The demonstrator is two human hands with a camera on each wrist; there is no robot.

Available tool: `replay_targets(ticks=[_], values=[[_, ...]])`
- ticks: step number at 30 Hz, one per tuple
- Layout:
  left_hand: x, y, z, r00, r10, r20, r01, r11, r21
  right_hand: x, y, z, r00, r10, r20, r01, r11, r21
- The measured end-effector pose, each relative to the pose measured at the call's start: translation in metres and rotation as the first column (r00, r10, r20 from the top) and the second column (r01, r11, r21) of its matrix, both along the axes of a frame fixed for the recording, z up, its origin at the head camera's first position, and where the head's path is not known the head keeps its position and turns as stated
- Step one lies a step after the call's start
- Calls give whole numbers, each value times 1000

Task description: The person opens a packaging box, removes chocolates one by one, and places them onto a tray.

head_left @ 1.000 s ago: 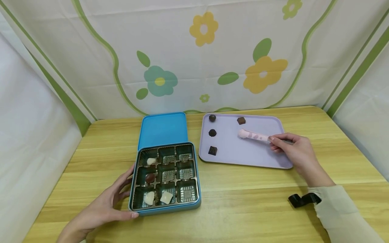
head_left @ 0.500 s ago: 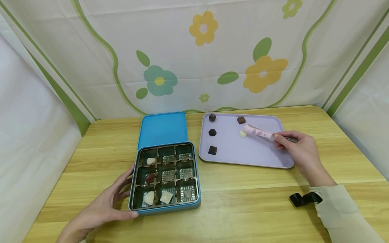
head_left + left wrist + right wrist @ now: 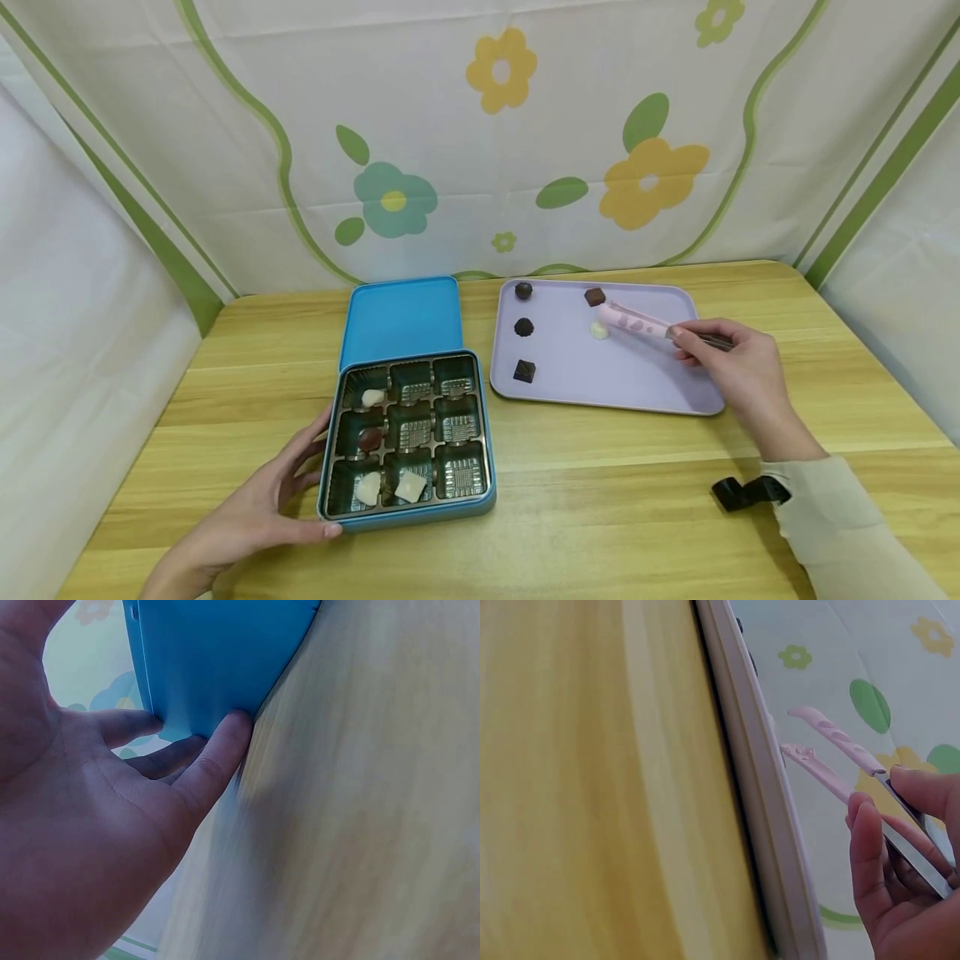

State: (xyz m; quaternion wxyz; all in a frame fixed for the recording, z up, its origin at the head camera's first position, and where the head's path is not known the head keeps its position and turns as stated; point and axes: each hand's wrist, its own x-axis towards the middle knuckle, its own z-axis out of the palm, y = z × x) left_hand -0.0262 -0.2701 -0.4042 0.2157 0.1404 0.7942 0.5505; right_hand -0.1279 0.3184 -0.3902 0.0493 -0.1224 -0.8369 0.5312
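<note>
My right hand (image 3: 738,367) holds a pair of pink-tipped tongs (image 3: 637,321) by their metal handle. The tongs' arms stand apart with nothing between them in the right wrist view. Their tips are just beside a white chocolate (image 3: 597,331) and near a brown chocolate (image 3: 595,297) on the lilac tray (image 3: 637,383). With extended fingers, my left hand (image 3: 251,508) touches the side of a blue tin (image 3: 420,518), its thumb at the near left corner. Inside the tin's divided insert lie white chocolates (image 3: 410,487) and a reddish-brown one (image 3: 370,439).
Down the tray's left side sit dark chocolates: a round one (image 3: 523,290), a ridged one (image 3: 523,327) and a square one (image 3: 524,371). A blue lid (image 3: 405,321) lies behind the tin. A black strap (image 3: 750,493) sticks out by the right sleeve. Patterned cloth (image 3: 480,167) rises behind the table.
The tongs have shifted slightly back and right, uncovering the white chocolate that they hid a second ago. My left hand and the tin stay put.
</note>
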Motion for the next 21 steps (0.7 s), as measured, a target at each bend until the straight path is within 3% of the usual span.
replay_targets(ticks=[9, 15, 21], values=[[2, 2, 1, 1000, -3, -29, 4, 1000, 19, 8, -34, 6, 984, 126, -129, -115, 989, 90], [2, 3, 3, 1000, 1, -25, -1, 1000, 17, 22, -69, 14, 946, 253, -204, -239, 967, 90], [1, 4, 4, 1000, 6, -26, -5, 999, 34, 34, -104, 22, 897, 390, -209, -396, 918, 16]])
